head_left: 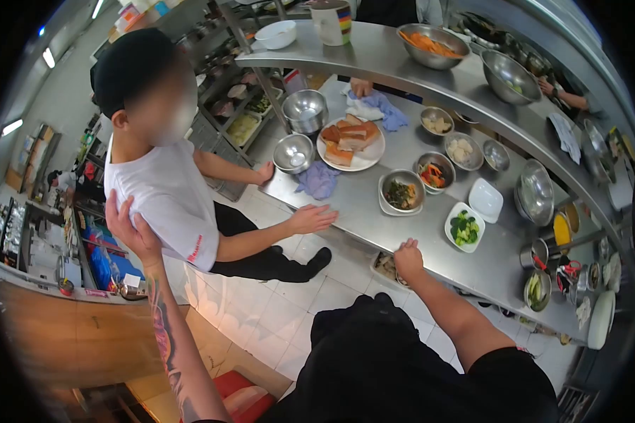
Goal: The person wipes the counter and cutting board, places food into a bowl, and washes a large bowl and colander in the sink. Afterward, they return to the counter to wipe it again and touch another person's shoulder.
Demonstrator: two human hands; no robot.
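My left hand is raised at the left with its fingers spread, holding nothing, and overlaps the back of a person in a white shirt and black cap. My right hand rests at the front edge of the steel counter, fingers bent over it. Beyond that hand stand a bowl of dark greens and a square white dish of broccoli. Farther back, a white plate carries browned slabs of meat. The person's two hands are by the counter's left end, one outstretched.
A steel shelf spans above the counter, bearing a bowl of orange shreds. Metal bowls and blue cloths lie at the counter's left. Pots and utensils crowd the right end. Another person's hand shows behind the counter.
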